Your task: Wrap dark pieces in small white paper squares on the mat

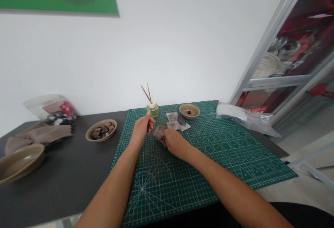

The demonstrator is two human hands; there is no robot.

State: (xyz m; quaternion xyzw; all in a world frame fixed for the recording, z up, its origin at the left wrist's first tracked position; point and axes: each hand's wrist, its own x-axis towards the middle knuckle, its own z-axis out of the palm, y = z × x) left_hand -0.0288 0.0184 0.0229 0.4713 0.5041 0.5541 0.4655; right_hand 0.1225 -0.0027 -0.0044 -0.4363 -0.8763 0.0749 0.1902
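My right hand [174, 140] is closed around a crumpled grey-brown cloth [159, 133], held low over the green cutting mat [188, 182]. To its left, my left hand [142, 128] is raised with thumb and fingers pinched together; whatever it may hold is too small to make out. Just behind the left hand stands a reed diffuser bottle [153, 110] with two sticks. Smudged pale sheets [172, 117] lie beyond the right hand, a dark, see-through piece [182, 120] among them. A small beige bowl [189, 116] behind them contains one dark lump [189, 112].
On the dark table [75, 172], left of the mat, a beige bowl [90, 135] contains several brown chunks [103, 131]. Further left are a larger bowl [23, 160], a brown cloth [49, 135] and a clear bag [52, 108]. Another plastic bag [242, 118] lies at the right.
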